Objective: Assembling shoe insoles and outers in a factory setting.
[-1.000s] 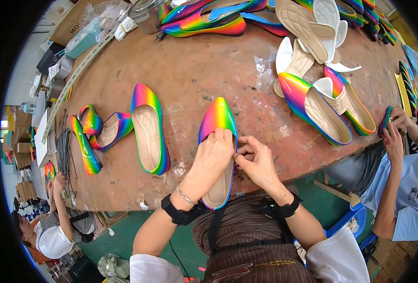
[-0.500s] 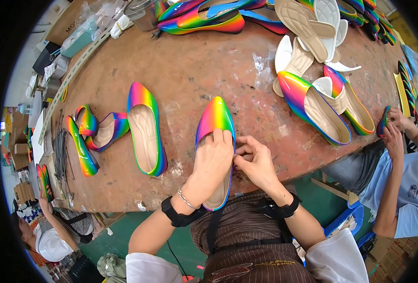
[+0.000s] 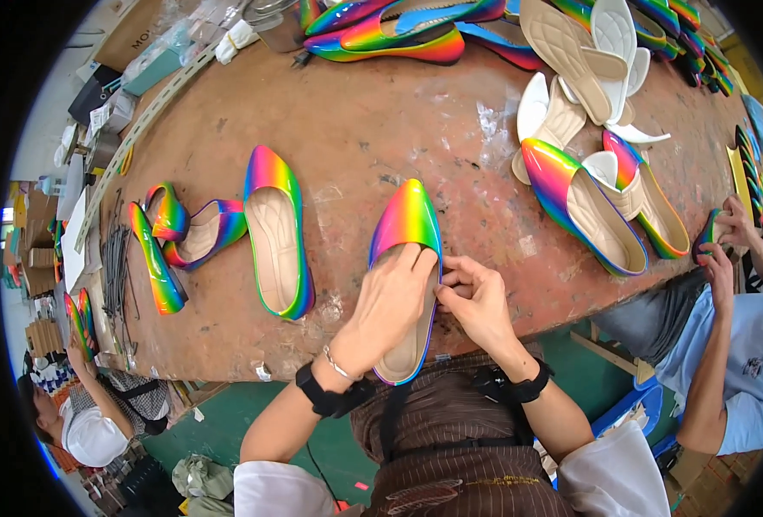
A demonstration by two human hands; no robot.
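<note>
A pointed rainbow flat shoe with a beige insole lies in front of me, toe pointing away. My left hand reaches into its opening, fingers bent and gripping it just behind the toe cap; the fingertips and thumb are hidden. At the shoe's right side, my right hand pinches the rim between thumb and curled fingers. Left of it stands another rainbow flat with a quilted beige insole. Further left, a rainbow flat on its side lies beside a twisted one.
Two rainbow flats lie right, below a pile of beige and white insoles. More shoes line the worn table's far edge. A co-worker handles a shoe at right; another person is at left.
The view has shifted slightly, so the table's things sit a little further right. Both hands stay at the same shoe, my left fingers still inside it and my right hand at its rim.
</note>
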